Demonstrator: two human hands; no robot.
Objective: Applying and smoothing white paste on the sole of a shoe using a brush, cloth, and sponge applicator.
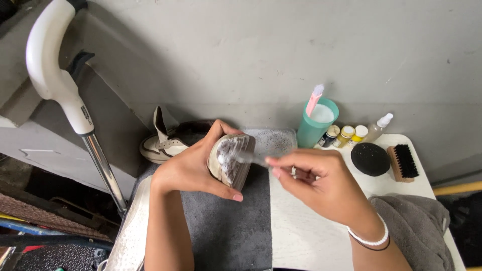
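Head view: left hand (193,168) clamps sneaker (232,159) sole-up over grey towel (226,226); right hand (321,183) pinches blurred brush (246,158) on sole. Risk: soapy sole slips, foam spatters table (301,236).

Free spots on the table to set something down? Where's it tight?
Free: white tabletop between the dark grey towel and the grey cloth, below the right hand; also the towel's near end under the left hand holding the shoe. Crowded: back right, with teal cup, small bottles, black sponge and brush.
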